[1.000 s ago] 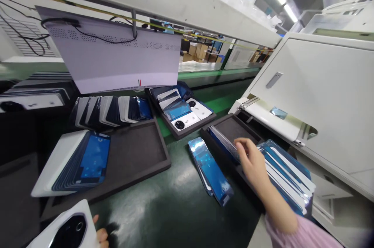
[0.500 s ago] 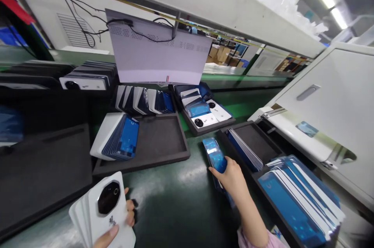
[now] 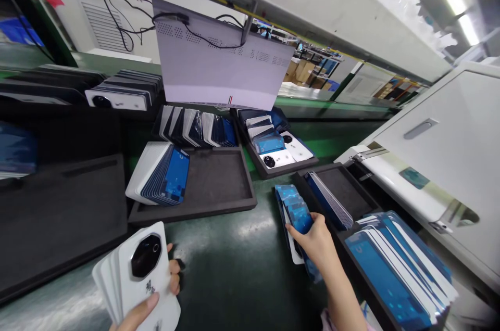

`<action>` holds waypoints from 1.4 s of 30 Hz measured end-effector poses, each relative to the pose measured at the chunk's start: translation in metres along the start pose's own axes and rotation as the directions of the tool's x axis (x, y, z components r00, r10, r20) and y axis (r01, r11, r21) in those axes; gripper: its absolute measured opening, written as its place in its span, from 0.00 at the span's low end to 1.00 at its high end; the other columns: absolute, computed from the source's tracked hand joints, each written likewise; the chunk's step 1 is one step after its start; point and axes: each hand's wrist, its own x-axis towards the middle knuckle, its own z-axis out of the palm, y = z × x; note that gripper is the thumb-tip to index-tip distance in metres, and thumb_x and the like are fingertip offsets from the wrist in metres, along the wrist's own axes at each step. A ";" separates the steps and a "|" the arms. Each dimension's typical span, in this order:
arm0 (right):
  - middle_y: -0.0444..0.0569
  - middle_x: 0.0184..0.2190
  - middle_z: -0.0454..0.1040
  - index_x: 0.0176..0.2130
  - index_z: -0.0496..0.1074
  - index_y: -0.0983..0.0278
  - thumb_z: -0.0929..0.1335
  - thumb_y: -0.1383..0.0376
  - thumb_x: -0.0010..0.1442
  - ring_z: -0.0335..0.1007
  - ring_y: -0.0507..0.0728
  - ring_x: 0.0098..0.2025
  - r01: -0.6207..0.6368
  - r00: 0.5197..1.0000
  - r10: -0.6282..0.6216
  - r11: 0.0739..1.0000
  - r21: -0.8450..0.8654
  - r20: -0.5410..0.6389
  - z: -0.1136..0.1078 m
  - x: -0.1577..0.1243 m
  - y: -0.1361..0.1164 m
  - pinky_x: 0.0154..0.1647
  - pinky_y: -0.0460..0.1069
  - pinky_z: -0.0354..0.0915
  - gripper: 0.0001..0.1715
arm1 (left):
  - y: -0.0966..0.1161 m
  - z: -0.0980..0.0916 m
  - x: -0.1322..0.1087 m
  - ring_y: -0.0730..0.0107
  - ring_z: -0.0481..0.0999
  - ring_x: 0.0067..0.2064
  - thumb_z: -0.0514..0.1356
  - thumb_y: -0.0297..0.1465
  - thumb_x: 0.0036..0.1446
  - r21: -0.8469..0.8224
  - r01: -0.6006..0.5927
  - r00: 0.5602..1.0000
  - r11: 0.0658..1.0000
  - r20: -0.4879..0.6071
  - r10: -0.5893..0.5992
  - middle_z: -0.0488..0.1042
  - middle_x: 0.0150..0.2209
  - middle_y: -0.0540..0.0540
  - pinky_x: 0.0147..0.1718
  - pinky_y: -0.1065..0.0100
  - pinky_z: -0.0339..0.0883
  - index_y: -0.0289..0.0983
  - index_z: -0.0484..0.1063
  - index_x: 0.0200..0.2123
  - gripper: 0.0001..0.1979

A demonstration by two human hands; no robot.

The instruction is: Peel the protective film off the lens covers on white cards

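In the lower left, my left hand (image 3: pixel 136 313) grips a small fan of white phone back covers (image 3: pixel 135 268). The front cover has a black octagonal camera window and dark lettering. My thumb lies across its face and my fingers wrap the right edge. Right of centre, my right hand (image 3: pixel 317 240) is closed on phone back covers with blue film (image 3: pixel 300 215), thumb on the left side. Under my thumb a white cover (image 3: pixel 294 252) shows at the lower edge. Another blue-filmed cover (image 3: pixel 287 191) sits just beyond my fingers, overlapping the held ones.
A dark foam tray (image 3: pixel 219 177) holds a leaning fan of covers (image 3: pixel 160 172). Several filled trays stand behind. On the right are a tray of upright covers (image 3: pixel 330 201), a stack of blue and white covers (image 3: pixel 402 268) and a white machine (image 3: pixel 429 138). A monitor (image 3: pixel 219 68) stands at the back.
My right hand has drawn blue-filmed covers slightly toward me and to the right, so they spread apart and a white one shows below. My left hand holds nearly still. The view has shifted slightly.
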 end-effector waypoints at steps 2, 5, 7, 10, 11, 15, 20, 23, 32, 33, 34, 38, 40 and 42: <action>0.52 0.52 0.74 0.57 0.70 0.63 0.72 0.54 0.67 0.75 0.60 0.49 -0.052 0.998 0.054 0.996 0.070 -0.039 -0.003 -0.004 -0.005 0.50 0.60 0.74 0.24 | 0.001 0.000 0.000 0.66 0.78 0.20 0.79 0.32 0.43 0.006 0.007 1.000 1.000 0.001 -0.007 0.83 0.24 0.46 0.23 0.68 0.73 0.45 0.88 0.38 0.15; 0.61 0.57 0.69 0.61 0.62 0.64 0.75 0.49 0.59 0.69 0.69 0.57 -0.090 0.991 0.110 0.970 0.224 -0.078 -0.014 -0.019 -0.018 0.58 0.68 0.67 0.41 | 0.002 0.000 0.002 0.66 0.79 0.21 0.78 0.32 0.44 0.018 0.009 1.000 1.000 0.009 -0.010 0.84 0.26 0.47 0.24 0.67 0.74 0.46 0.88 0.39 0.15; 0.64 0.55 0.71 0.61 0.59 0.64 0.76 0.43 0.53 0.70 0.72 0.57 -0.044 0.999 0.043 0.924 0.381 0.011 -0.019 -0.036 -0.033 0.59 0.68 0.66 0.49 | 0.000 0.002 0.002 0.65 0.79 0.21 0.78 0.33 0.45 0.025 -0.001 1.000 1.000 0.015 0.001 0.84 0.27 0.46 0.25 0.66 0.74 0.45 0.88 0.39 0.15; 0.58 0.48 0.78 0.55 0.68 0.60 0.67 0.30 0.53 0.78 0.67 0.44 0.001 0.925 -0.252 0.748 0.664 0.283 -0.013 -0.071 -0.068 0.48 0.61 0.74 0.46 | -0.006 0.010 -0.007 0.62 0.78 0.22 0.79 0.33 0.42 0.036 -0.029 0.999 0.999 0.018 0.029 0.84 0.27 0.46 0.25 0.64 0.73 0.43 0.88 0.40 0.18; 0.58 0.47 0.79 0.53 0.71 0.60 0.62 0.28 0.55 0.79 0.65 0.40 -0.028 0.871 -0.341 0.682 0.731 0.352 -0.008 -0.084 -0.080 0.43 0.59 0.76 0.46 | -0.007 0.015 -0.013 0.61 0.79 0.25 0.79 0.33 0.40 0.037 -0.051 0.999 0.998 0.011 0.051 0.85 0.31 0.44 0.28 0.62 0.74 0.42 0.87 0.44 0.23; 0.56 0.44 0.80 0.54 0.71 0.57 0.53 0.31 0.64 0.78 0.60 0.31 -0.138 0.732 -0.501 0.555 0.820 0.462 0.014 -0.127 -0.123 0.34 0.56 0.76 0.43 | -0.009 0.036 -0.039 0.59 0.77 0.31 0.79 0.42 0.40 0.048 -0.121 0.993 0.991 -0.011 0.122 0.82 0.38 0.43 0.35 0.60 0.72 0.42 0.83 0.53 0.34; 0.57 0.53 0.77 0.60 0.61 0.56 0.75 0.34 0.47 0.79 0.69 0.49 -0.032 0.764 -0.457 0.677 0.735 0.455 0.041 -0.146 -0.147 0.49 0.60 0.74 0.53 | -0.004 0.048 -0.064 0.45 0.80 0.48 0.74 0.45 0.53 0.131 -0.100 0.986 0.986 -0.118 0.116 0.84 0.42 0.40 0.51 0.54 0.71 0.39 0.86 0.45 0.21; 0.60 0.60 0.72 0.64 0.57 0.56 0.75 0.43 0.56 0.72 0.74 0.60 0.057 0.815 -0.401 0.773 0.631 0.418 0.049 -0.145 -0.153 0.57 0.66 0.70 0.47 | -0.005 0.048 -0.070 0.40 0.77 0.57 0.75 0.45 0.52 0.174 -0.071 0.978 0.982 -0.182 0.103 0.86 0.45 0.40 0.61 0.51 0.65 0.39 0.87 0.41 0.18; 0.57 0.47 0.75 0.55 0.70 0.56 0.63 0.57 0.69 0.80 0.70 0.45 0.300 0.757 -0.533 0.797 0.525 0.378 0.036 -0.179 -0.177 0.44 0.66 0.77 0.17 | -0.016 0.044 -0.068 0.38 0.74 0.59 0.80 0.42 0.43 0.204 -0.055 0.983 0.977 -0.159 0.088 0.86 0.44 0.40 0.66 0.51 0.57 0.40 0.87 0.42 0.22; 0.59 0.52 0.75 0.60 0.68 0.56 0.65 0.59 0.67 0.79 0.71 0.49 0.336 0.718 -0.577 0.777 0.532 0.388 0.036 -0.183 -0.179 0.47 0.66 0.77 0.24 | -0.016 0.042 -0.069 0.39 0.75 0.57 0.81 0.42 0.41 0.184 -0.040 0.986 0.982 -0.149 0.068 0.86 0.42 0.40 0.64 0.51 0.59 0.40 0.87 0.42 0.24; 0.60 0.57 0.73 0.66 0.65 0.57 0.68 0.60 0.64 0.78 0.72 0.53 0.377 0.659 -0.633 0.745 0.550 0.406 0.035 -0.184 -0.179 0.50 0.66 0.77 0.32 | -0.014 0.041 -0.069 0.41 0.76 0.54 0.81 0.43 0.41 0.154 -0.026 0.990 0.988 -0.134 0.047 0.85 0.40 0.41 0.62 0.52 0.61 0.40 0.87 0.43 0.25; 0.51 0.61 0.74 0.66 0.67 0.47 0.74 0.46 0.57 0.77 0.66 0.57 0.514 0.333 -0.830 0.557 0.652 0.446 0.020 -0.148 -0.144 0.48 0.54 0.79 0.41 | -0.001 0.045 -0.065 0.60 0.75 0.38 0.71 0.48 0.53 -0.041 -0.005 1.000 0.999 -0.028 0.004 0.79 0.37 0.46 0.42 0.62 0.71 0.42 0.84 0.50 0.25; 0.50 0.55 0.77 0.59 0.73 0.50 0.65 0.41 0.65 0.78 0.64 0.53 0.550 0.758 -0.609 0.789 0.275 0.231 0.009 -0.114 -0.106 0.48 0.54 0.78 0.30 | 0.007 0.052 -0.062 0.66 0.70 0.33 0.69 0.47 0.54 -0.134 -0.019 0.999 0.991 0.039 0.024 0.76 0.37 0.46 0.36 0.64 0.69 0.40 0.82 0.54 0.27; 0.74 0.51 0.74 0.58 0.72 0.74 0.64 0.32 0.59 0.72 0.81 0.55 0.360 0.933 -0.359 0.932 0.047 -0.016 0.000 -0.080 -0.062 0.52 0.74 0.70 0.53 | 0.011 0.058 -0.061 0.66 0.68 0.33 0.68 0.44 0.53 -0.196 -0.024 0.995 0.980 0.088 0.042 0.75 0.38 0.42 0.36 0.63 0.69 0.35 0.80 0.56 0.30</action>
